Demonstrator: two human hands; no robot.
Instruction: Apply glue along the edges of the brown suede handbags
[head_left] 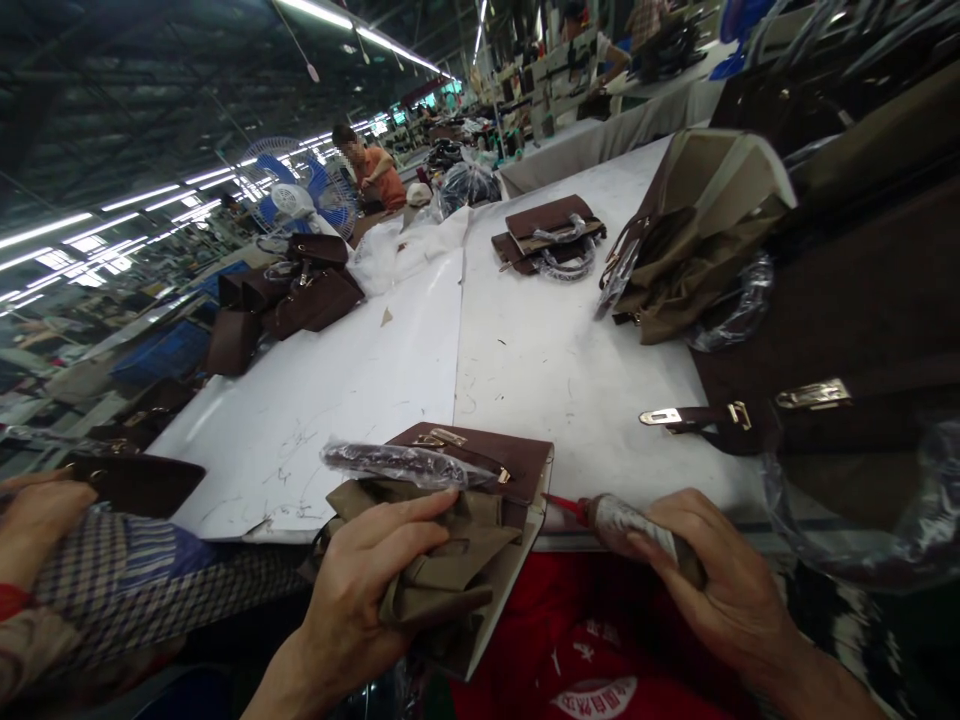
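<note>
My left hand grips a brown handbag at the table's front edge, its fingers pressed on the crumpled olive lining that spills out. A plastic-wrapped handle and gold-coloured clasps lie across the bag's top. Closed around a glue bottle is my right hand. The bottle's thin red nozzle points left, with its tip at or very near the bag's pale right edge; whether they touch I cannot tell. My left fingertips lie partly on the lining, and the thumb is hidden.
White sheeting covers the table, with scattered thread bits. Brown bags are piled at the left; another bag lies at the back. Large bags crowd the right. A co-worker's hand is at far left. A blue fan stands beyond.
</note>
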